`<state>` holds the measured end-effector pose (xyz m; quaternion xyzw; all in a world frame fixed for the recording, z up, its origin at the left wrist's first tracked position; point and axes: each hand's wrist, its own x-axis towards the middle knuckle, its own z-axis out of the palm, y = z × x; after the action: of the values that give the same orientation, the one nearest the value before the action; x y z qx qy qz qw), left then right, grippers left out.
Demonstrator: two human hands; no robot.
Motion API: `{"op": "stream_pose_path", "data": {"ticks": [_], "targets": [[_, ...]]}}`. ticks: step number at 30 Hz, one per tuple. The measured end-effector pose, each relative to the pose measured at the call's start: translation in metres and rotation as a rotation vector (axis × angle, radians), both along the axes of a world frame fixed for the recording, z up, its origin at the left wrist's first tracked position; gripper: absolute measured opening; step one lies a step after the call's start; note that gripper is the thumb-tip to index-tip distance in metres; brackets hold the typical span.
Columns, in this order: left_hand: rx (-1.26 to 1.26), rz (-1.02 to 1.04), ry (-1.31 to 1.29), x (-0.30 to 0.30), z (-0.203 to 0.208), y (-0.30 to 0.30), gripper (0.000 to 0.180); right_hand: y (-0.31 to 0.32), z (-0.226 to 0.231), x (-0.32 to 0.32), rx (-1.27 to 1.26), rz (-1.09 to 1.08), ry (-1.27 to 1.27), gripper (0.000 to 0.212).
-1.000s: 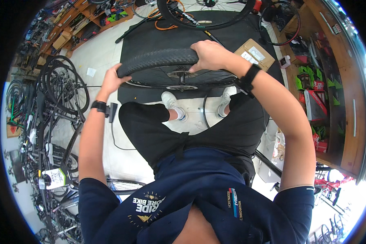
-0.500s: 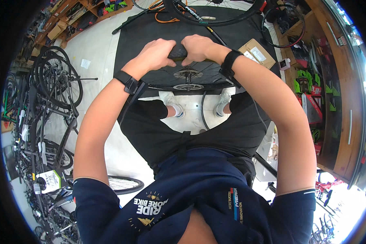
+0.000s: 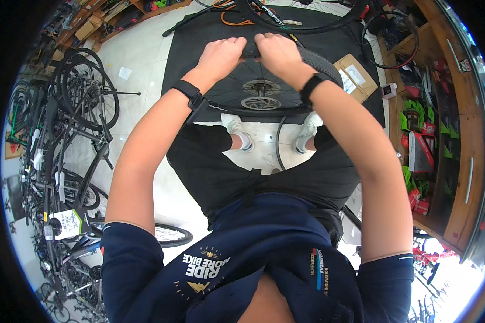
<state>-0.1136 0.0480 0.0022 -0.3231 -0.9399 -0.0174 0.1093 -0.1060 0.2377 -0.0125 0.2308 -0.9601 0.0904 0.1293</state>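
A bicycle wheel (image 3: 262, 102) with spokes and a disc rotor lies before my feet on a black mat (image 3: 191, 51). Its black knobbly tyre (image 3: 320, 63) curves away from the far side toward the right. My left hand (image 3: 223, 55) is closed over the far part of the tyre, fingers wrapped round it. Close beside it, my right hand (image 3: 277, 53) grips the same stretch of tyre, with a short piece of tread showing between the two. The fingertips under the tyre are mostly hidden.
Beyond my hands lie another wheel (image 3: 302, 24) and an orange cable (image 3: 236, 20). A flat cardboard box (image 3: 355, 78) rests on the mat's right side, near a small white bottle (image 3: 389, 90). Bicycles (image 3: 86, 91) crowd the left; wooden shelves (image 3: 458, 140) line the right.
Both hands have moved forward along with the far part of the tyre, and more tread now shows right of them. The whole view has shifted slightly.
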Motion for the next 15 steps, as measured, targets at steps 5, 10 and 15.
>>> {"op": "stream_pose_path", "data": {"ticks": [5, 10, 15], "targets": [[0.13, -0.203, -0.11, 0.016, 0.008, -0.023, 0.045, 0.069, 0.025, 0.021, -0.182, 0.158, -0.477, 0.079], [0.147, -0.092, -0.402, 0.029, 0.03, -0.051, 0.045, 0.159, -0.016, 0.055, -0.402, 0.124, -0.814, 0.082], [0.25, -0.032, -0.492, 0.019, 0.028, -0.08, 0.04, 0.126, -0.014, 0.074, -0.379, 0.006, -0.552, 0.054]]}}
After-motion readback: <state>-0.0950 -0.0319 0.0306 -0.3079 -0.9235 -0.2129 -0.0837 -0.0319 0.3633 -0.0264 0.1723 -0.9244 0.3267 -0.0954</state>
